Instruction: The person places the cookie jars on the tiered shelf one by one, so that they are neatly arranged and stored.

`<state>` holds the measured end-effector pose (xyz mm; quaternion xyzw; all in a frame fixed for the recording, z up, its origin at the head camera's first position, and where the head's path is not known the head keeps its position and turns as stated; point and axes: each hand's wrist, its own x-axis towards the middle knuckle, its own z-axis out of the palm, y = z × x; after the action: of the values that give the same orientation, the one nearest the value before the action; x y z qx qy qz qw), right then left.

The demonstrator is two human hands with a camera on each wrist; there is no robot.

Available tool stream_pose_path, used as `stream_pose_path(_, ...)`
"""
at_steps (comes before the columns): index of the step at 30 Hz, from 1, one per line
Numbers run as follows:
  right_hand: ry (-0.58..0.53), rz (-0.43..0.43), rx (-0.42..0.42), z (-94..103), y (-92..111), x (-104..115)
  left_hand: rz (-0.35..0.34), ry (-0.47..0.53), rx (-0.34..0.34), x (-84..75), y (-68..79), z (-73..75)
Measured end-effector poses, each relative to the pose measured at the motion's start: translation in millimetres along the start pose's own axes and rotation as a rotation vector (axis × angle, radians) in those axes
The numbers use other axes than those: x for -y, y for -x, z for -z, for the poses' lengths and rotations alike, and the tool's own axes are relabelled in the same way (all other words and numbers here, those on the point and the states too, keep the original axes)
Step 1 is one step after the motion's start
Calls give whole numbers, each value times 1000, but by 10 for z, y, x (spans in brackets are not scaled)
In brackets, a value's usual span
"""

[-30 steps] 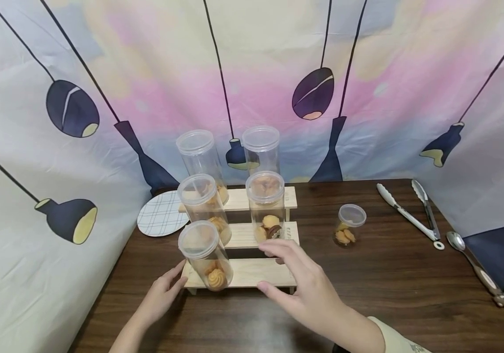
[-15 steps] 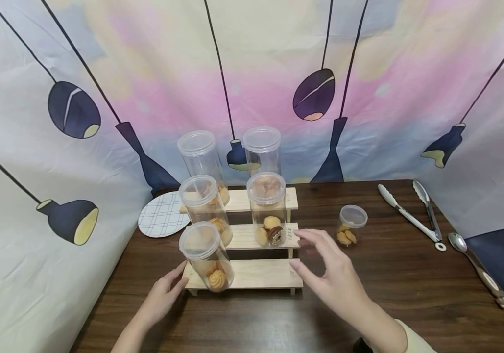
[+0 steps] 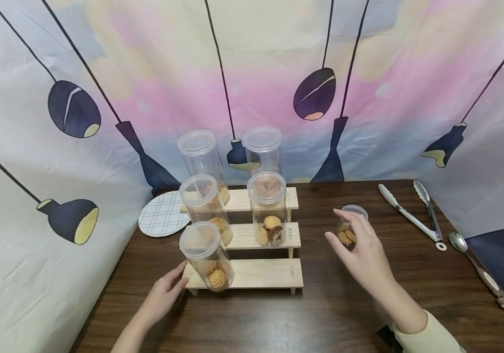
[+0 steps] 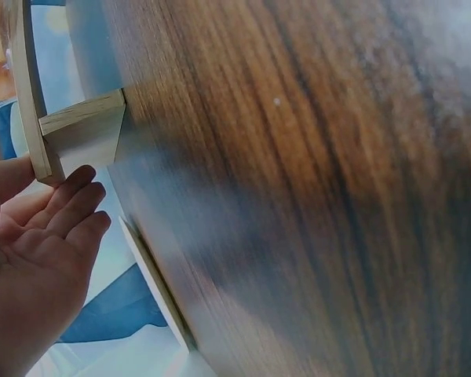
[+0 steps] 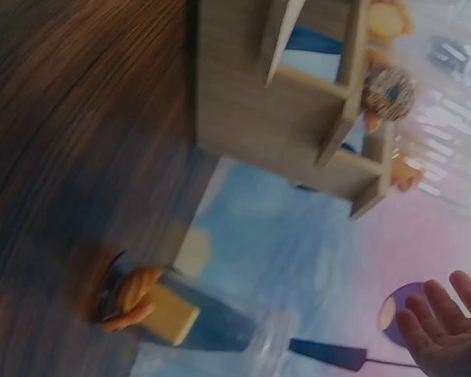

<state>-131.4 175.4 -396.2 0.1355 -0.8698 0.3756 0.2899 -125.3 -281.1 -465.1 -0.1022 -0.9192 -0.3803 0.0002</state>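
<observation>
My left hand (image 3: 163, 290) holds the left end of a three-tiered wooden stand (image 3: 265, 273); the left wrist view shows the thumb and fingers at the end of its lowest board (image 4: 30, 118). Tall clear jars with cookies stand on the tiers, among them a front-left jar (image 3: 207, 260), a middle-left jar (image 3: 203, 208) and a middle-right jar (image 3: 267, 211). My right hand (image 3: 366, 260) hovers in front of a small lidded jar (image 3: 346, 235) of cookies, thumb and fingers spread apart, holding nothing. The right wrist view shows that small jar (image 5: 220, 322) apart from the fingers (image 5: 447, 306).
Metal tongs (image 3: 410, 215) lie spread at the back right, with a spoon (image 3: 476, 269) in front of them. A round checked plate (image 3: 161, 215) lies behind the stand's left side. A printed cloth (image 3: 379, 59) backs the dark wooden table (image 3: 243, 323).
My right hand has moved right, from in front of the stand to the small jar, its fingers still spread. My left hand stays at the stand's left end.
</observation>
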Motion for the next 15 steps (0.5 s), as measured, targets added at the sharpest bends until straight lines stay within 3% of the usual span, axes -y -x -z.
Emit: stream_pose_path(15,120,-73,-14,64,-95,-526,9,5,2,-5,6,3)
